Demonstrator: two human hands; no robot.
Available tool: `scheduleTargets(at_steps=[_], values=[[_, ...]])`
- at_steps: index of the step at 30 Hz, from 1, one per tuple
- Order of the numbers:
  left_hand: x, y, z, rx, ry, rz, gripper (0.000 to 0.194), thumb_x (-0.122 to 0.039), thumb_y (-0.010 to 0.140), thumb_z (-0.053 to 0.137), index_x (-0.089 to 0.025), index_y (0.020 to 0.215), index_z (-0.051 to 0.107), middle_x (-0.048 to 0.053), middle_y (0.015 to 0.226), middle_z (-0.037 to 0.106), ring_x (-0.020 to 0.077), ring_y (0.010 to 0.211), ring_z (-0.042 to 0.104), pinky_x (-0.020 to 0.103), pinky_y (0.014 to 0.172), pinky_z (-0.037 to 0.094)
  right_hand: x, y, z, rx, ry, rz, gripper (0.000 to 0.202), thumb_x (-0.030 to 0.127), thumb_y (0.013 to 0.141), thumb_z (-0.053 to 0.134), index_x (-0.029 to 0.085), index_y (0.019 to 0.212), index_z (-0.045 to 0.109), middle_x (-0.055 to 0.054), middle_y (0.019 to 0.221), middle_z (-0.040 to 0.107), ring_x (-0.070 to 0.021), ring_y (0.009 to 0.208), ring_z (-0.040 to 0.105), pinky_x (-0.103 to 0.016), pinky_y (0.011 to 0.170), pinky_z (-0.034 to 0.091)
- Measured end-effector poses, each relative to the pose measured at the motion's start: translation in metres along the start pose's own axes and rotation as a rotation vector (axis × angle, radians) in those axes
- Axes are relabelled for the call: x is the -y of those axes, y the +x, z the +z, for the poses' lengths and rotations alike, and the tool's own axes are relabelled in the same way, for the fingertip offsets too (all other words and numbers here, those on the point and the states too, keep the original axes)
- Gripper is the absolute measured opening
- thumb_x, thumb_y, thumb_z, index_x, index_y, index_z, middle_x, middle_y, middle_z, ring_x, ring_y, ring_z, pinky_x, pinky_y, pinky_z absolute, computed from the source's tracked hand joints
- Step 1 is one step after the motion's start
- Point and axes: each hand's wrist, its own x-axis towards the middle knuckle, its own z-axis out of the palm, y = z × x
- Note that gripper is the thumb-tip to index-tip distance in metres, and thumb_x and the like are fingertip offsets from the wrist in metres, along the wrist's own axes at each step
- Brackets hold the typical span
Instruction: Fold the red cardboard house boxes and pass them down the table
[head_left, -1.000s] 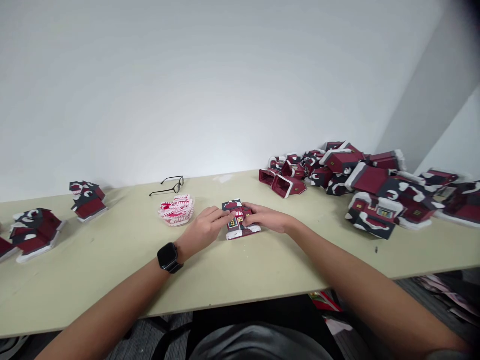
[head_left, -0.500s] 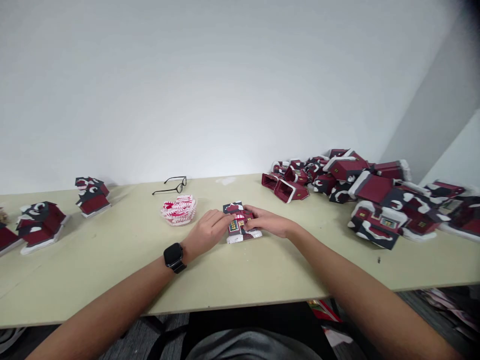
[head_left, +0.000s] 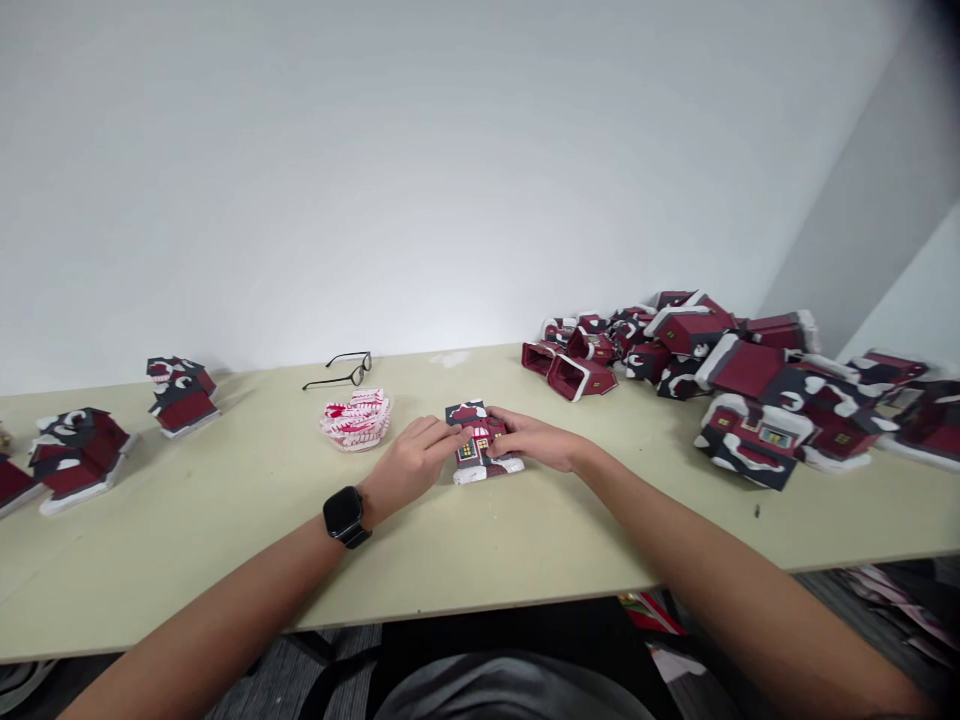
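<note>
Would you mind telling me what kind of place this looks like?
Probably a plain craft or assembly workroom: a long pale worktable against a bare white wall, with a heap of red paper house models waiting at one end.

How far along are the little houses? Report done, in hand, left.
Done, apparently: two houses stand upright at the table's left. In hand: the left hand and right hand press on one house at the centre. Left: the pile of houses lying tumbled on the right.
</note>
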Motion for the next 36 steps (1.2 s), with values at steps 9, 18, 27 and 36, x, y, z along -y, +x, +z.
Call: scheduleTargets(at_steps=[9, 18, 27, 36], values=[[0.000, 0.002, -0.003, 0.023, -0.073, -0.042, 0.038, -0.001, 0.099, 0.046, -0.020, 0.123, 0.067, 0.007, 0.100, 0.072, 0.0189, 0.090, 0.063, 0.035, 0.078, 0.056, -0.002, -0.001, 0.000, 0.024, 0.022, -0.030, 0.061, 0.044, 0.083, 0.082, 0.023, 0.136, 0.059, -0.009, 0.137, 0.065, -0.0245, 0.120, 0.064, -0.038, 0.105, 0.051], [-0.003, 0.000, -0.001, -0.001, -0.039, -0.030, 0.032, 0.000, 0.098, 0.048, -0.017, 0.119, 0.065, 0.007, 0.100, 0.072, 0.0194, 0.088, 0.063, 0.034, 0.075, 0.056, 0.000, -0.001, 0.002, 0.037, 0.035, -0.064, 0.056, 0.048, 0.085, 0.081, 0.022, 0.131, 0.063, -0.009, 0.134, 0.066, -0.0234, 0.121, 0.063, -0.036, 0.103, 0.051], [-0.004, 0.001, 0.000, 0.009, 0.001, -0.062, 0.017, -0.014, 0.102, 0.056, -0.016, 0.117, 0.063, 0.006, 0.094, 0.068, 0.0197, 0.086, 0.060, 0.035, 0.076, 0.053, 0.002, -0.003, -0.001, 0.046, 0.019, -0.130, 0.056, 0.044, 0.084, 0.082, 0.023, 0.132, 0.064, -0.008, 0.135, 0.066, -0.0231, 0.121, 0.062, -0.036, 0.103, 0.051], [-0.004, -0.005, 0.007, -0.044, 0.011, -0.104, 0.016, -0.018, 0.104, 0.055, -0.018, 0.119, 0.062, 0.006, 0.093, 0.069, 0.0186, 0.084, 0.062, 0.034, 0.075, 0.052, -0.001, 0.001, -0.001, 0.050, -0.010, -0.103, 0.065, 0.038, 0.075, 0.090, 0.020, 0.130, 0.060, -0.008, 0.123, 0.068, -0.0211, 0.108, 0.065, -0.034, 0.094, 0.053]])
